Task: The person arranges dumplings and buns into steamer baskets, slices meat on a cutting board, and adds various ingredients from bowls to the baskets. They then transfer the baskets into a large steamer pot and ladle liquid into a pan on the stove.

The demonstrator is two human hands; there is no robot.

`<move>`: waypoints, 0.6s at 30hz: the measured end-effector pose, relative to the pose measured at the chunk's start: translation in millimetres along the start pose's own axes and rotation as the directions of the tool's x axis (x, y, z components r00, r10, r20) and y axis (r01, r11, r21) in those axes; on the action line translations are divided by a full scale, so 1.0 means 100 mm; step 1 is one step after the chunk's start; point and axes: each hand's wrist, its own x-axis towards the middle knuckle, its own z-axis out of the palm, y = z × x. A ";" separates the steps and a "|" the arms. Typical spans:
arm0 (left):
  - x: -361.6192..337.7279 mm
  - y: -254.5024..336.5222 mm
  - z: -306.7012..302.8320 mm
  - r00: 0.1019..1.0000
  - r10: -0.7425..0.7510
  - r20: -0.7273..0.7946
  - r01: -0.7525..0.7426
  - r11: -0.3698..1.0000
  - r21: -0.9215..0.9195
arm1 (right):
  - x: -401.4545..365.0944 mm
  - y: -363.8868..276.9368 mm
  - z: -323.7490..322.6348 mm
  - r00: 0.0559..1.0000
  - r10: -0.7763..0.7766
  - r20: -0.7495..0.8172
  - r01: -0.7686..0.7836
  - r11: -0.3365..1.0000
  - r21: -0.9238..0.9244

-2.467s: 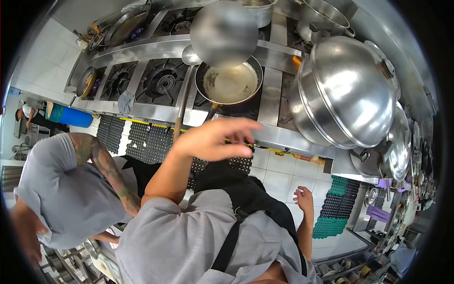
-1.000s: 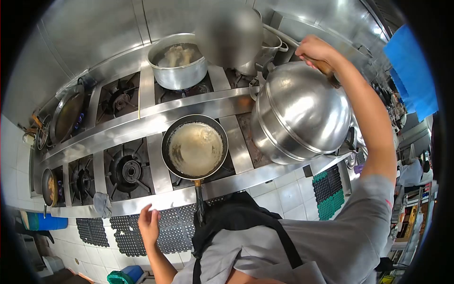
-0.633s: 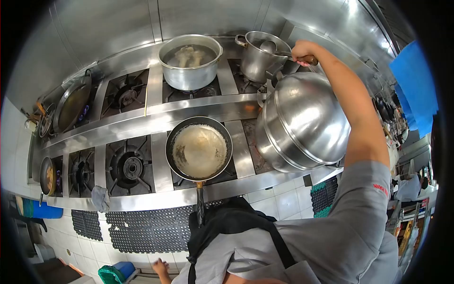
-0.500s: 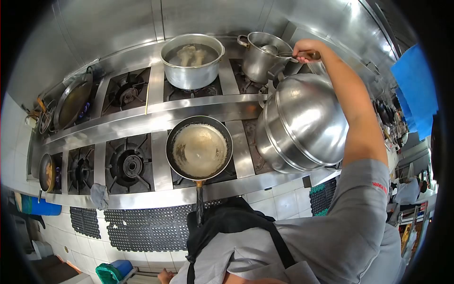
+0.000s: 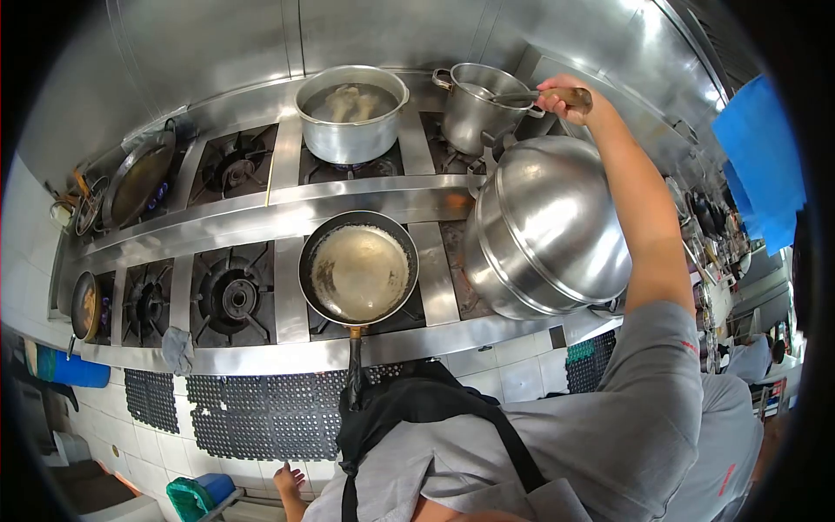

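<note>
My right hand grips the wooden handle of a ladle and reaches over the tall steel pot at the back right. The ladle's lower end is inside that pot and mostly hidden by its wall. Low at the bottom edge, my left hand hangs away from the stove with its fingers apart, holding nothing. In front of me a black frying pan sits on a burner, a pale, shiny liquid covering its bottom. Below my right forearm stands a large steamer pot with a domed lid.
A wide aluminium pot holds dark liquid and pale pieces. A wok and a small pan stand at the left over flames. A grey cloth hangs on the stove's front edge. Another person is close on the right.
The ladle's bowl, visible inside the tall pot before, has dropped out of sight and its handle has turned. My left hand has come further into view. The whole view has shifted slightly.
</note>
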 end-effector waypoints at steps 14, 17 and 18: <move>-0.40 -0.44 0.31 1.000 0.001 -0.023 -0.002 1.000 -0.021 | -0.35 0.07 -0.20 0.993 -0.095 -0.065 0.090 0.993 -0.073; -0.34 -0.71 0.34 0.985 0.149 0.081 -0.156 0.984 0.086 | -0.40 0.02 -0.28 0.997 -0.079 -0.012 0.077 0.987 -0.140; -0.44 -0.69 0.39 0.997 0.066 0.033 -0.067 0.998 0.012 | -0.42 0.01 -0.26 0.997 -0.079 -0.006 0.077 0.986 -0.147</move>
